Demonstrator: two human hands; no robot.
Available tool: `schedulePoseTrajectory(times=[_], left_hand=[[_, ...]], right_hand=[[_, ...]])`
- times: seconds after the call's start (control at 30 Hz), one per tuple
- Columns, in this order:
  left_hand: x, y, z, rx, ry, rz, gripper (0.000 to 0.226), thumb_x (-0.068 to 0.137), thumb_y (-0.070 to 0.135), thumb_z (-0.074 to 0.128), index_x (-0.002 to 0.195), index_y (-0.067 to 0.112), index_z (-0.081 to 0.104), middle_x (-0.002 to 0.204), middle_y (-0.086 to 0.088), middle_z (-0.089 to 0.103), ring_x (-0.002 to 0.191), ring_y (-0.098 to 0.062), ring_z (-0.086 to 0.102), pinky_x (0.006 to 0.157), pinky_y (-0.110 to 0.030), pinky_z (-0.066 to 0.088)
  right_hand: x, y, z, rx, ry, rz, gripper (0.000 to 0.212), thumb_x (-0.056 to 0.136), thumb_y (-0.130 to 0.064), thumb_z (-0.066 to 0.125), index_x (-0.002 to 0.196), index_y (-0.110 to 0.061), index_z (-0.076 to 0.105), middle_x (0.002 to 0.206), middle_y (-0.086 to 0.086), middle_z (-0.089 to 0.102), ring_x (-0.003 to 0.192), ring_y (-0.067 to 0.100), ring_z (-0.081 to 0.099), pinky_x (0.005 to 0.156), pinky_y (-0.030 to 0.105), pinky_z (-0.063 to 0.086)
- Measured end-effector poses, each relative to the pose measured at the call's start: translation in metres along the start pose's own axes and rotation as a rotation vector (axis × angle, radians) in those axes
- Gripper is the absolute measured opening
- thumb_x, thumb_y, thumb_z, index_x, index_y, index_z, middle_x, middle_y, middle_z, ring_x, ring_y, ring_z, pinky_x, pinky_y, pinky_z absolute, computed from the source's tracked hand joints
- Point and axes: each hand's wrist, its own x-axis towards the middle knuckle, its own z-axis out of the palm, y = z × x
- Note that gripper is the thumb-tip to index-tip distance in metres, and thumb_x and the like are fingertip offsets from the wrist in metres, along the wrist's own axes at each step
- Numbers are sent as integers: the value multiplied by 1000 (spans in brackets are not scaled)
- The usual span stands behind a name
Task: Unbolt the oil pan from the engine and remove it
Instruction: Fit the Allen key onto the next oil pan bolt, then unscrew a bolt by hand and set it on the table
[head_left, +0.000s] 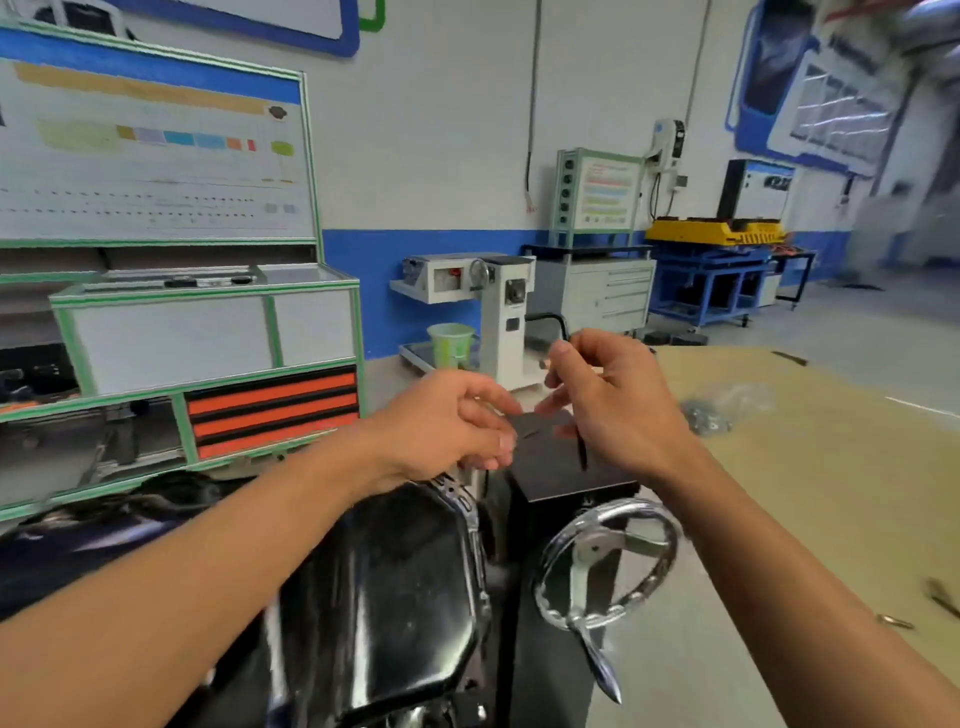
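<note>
The glossy black oil pan (389, 597) lies low in the middle of the view, its bolted flange running along its right edge. My left hand (447, 426) hovers above the pan's far end with the fingers curled; I cannot tell if anything is in it. My right hand (608, 400) is just to its right, fingers closed on a thin dark tool (583, 452) that hangs below the palm. Both hands are above the black stand head (566, 475) and nearly touch each other. The view is motion-blurred.
A chrome handwheel (608, 561) with a crank handle sticks out right of the pan. A cardboard-covered table (805, 519) on the right carries a clear bag of small parts (711, 415) and loose tools (940, 597). A green-framed cabinet with orange drawers (270, 410) stands left, a green cup (451, 345) behind.
</note>
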Motion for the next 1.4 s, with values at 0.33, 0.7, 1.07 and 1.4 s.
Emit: schedulePoseTrajectory(times=[0.33,0.7,1.07,1.4], left_hand=[[104,-1,278,31,-234,4,22,78,-1,76,83,15,63,70,-1,69,66,-17,66,67,-35,59],[143,-51,402,421,-184,168,32,78,1,63,67,30,60,78,6,67,75,-12,63,65,-23,50],[137,0,292,238,-318,221,18,90,11,68,106,18,68,99,4,71,83,-13,68,76,-26,56],[-18,63,-26,426,152,234,7,91,13,69,92,13,75,80,1,77,73,-6,72,72,-25,58]], right_hand=[[-78,83,-226,-208,205,489,25,101,-26,55,88,-13,71,79,3,71,60,10,70,53,25,58],[-143,178,-281,-217,426,701,24,99,-21,57,88,-4,71,72,4,66,51,6,62,49,24,52],[-89,152,-225,-289,380,440,41,96,-33,59,83,4,69,64,14,51,56,13,42,55,27,37],[14,-52,14,118,-34,-251,38,98,-22,61,67,-2,69,54,10,60,51,8,46,51,27,37]])
